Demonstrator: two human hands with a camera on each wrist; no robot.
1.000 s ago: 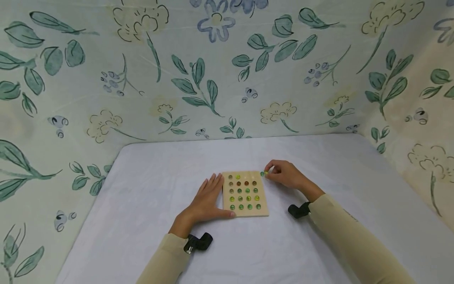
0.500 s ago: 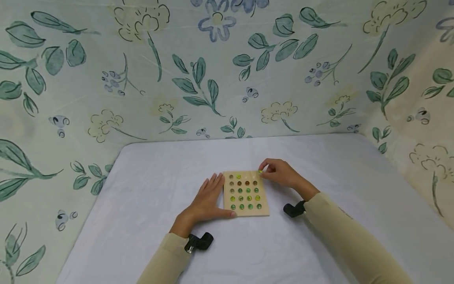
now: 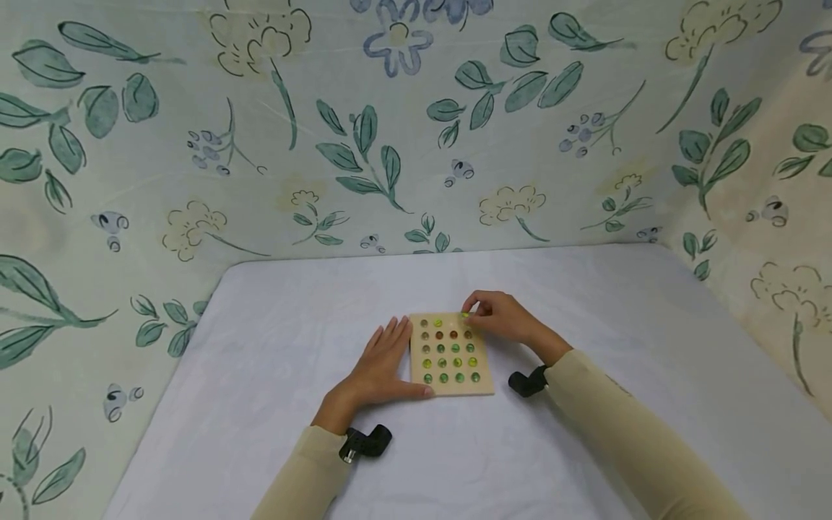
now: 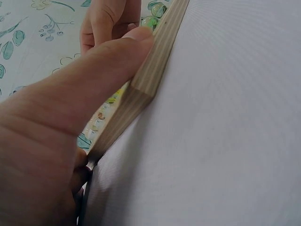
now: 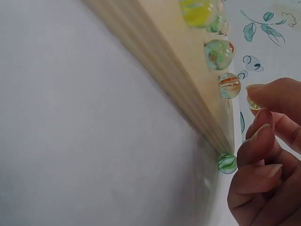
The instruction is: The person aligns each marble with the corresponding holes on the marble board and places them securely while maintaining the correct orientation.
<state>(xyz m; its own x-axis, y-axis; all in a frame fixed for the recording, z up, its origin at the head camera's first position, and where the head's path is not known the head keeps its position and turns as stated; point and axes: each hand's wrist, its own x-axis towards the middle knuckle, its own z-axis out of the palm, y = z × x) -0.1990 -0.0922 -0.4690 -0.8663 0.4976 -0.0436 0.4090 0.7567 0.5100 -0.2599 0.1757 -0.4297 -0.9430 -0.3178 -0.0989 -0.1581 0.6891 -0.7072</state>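
A square wooden board (image 3: 458,388) with rows of glass marbles in its hollows lies on the white cloth. My left hand (image 3: 377,368) rests along its left side, fingers straight, with the thumb (image 4: 117,54) over the near left corner. My right hand (image 3: 510,318) is over the far right part of the board. Its thumb and forefinger pinch a yellow-streaked marble (image 5: 254,103), held above the far row. A loose green-swirled marble (image 5: 227,163) sits by the board's corner, below the curled fingers; in the head view the right hand hides it.
White cloth (image 3: 260,347) covers the table all round the board. Behind and at the sides hangs a fabric backdrop (image 3: 416,144) printed with leaves and flowers. A black wrist camera (image 3: 369,440) is strapped to the left wrist, another (image 3: 528,383) to the right.
My right hand has moved left, carrying the yellow marble from beside the board to above its far row. The green marble is now hidden in the head view. My left hand stays put.
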